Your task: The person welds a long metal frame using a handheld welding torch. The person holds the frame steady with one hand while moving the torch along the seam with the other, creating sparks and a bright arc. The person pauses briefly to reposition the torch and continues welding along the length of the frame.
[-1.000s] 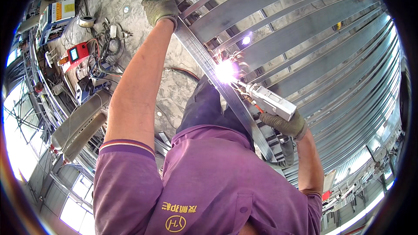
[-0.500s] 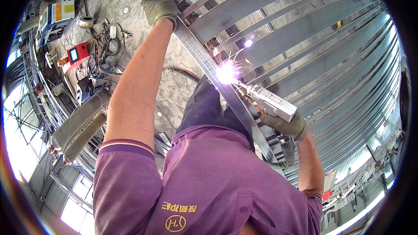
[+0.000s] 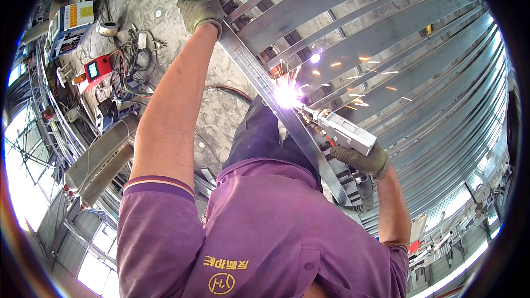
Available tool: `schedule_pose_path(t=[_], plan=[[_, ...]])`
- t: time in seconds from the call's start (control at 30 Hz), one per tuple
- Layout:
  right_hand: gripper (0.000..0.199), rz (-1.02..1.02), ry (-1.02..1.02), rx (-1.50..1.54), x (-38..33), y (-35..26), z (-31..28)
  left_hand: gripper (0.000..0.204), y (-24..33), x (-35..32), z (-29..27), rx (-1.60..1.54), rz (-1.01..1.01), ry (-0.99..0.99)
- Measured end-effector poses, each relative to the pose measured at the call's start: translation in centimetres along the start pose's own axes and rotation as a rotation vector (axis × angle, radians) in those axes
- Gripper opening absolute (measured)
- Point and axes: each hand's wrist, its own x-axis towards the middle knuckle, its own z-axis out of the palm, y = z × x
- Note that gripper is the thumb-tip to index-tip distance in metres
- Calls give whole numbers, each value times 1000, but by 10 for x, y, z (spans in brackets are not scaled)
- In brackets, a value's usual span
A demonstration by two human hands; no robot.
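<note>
My left hand (image 3: 202, 12), in a grey-green work glove, grips the long metal rail (image 3: 248, 66) at its far part, fingers curled over the edge. Gloved likewise, my right hand (image 3: 365, 159) is closed round a silver, boxy welding gun (image 3: 348, 131). Its nozzle points left at the rail, where a bright white-purple weld glow (image 3: 287, 95) hides the tip and the joint. Flat metal slats (image 3: 314, 14) run off the rail to the right. Orange and white sparks (image 3: 359, 99) fly over them.
On the concrete floor (image 3: 212, 113) to the left lie tangled cables (image 3: 144, 49), a red box with a screen (image 3: 98, 70) and a white-and-blue machine (image 3: 72, 25). A hose (image 3: 229, 89) runs across the floor under the rail. Grey metal boxes (image 3: 99, 157) stand at the lower left.
Long sparks now streak out to the right over the slats, and the glow has changed shape slightly. Both hands and the welding gun stay almost where they were.
</note>
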Motion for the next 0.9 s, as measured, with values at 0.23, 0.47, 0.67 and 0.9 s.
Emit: schedule_pose_path(t=[0.23,0.47,0.67,0.9], plan=[[63,19,17,-48,-3,-3,1,90,-1,1,3,11,2,14],[64,39,14,-78,-6,3,-2,89,2,0,-2,28,-16,-54],[63,56,12,-90,-8,2,-1,94,4,-3,-5,47,8,-49],[62,42,19,-115,-8,6,-1,93,8,-5,-7,43,-7,-42]])
